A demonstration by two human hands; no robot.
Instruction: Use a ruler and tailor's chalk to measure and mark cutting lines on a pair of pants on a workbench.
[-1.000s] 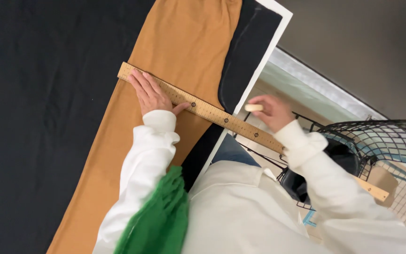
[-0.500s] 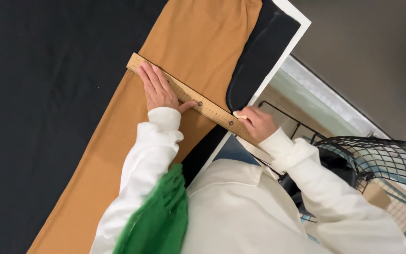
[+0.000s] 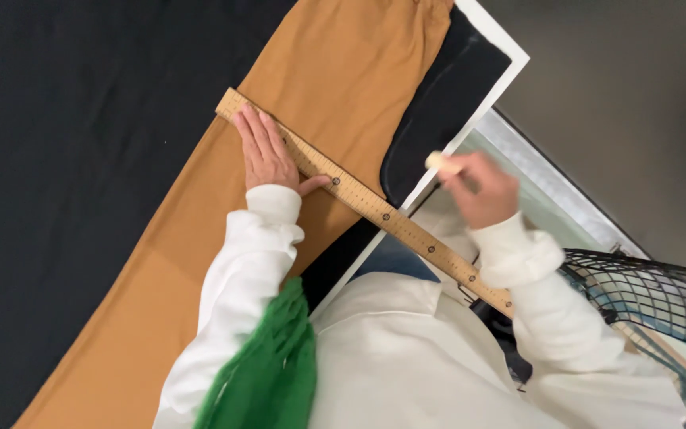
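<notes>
A person leans over a strip of tan fabric (image 3: 224, 238) laid on black cloth (image 3: 65, 159), the left hand (image 3: 266, 151) pressed flat with fingers spread on a long wooden ruler (image 3: 359, 200) lying across the fabric. It looks like marking along the ruler; the right hand (image 3: 482, 189), closed on a small pale chalk-like piece (image 3: 436, 160), hovers blurred off the table edge (image 3: 510, 59), so the piece is hard to identify
</notes>
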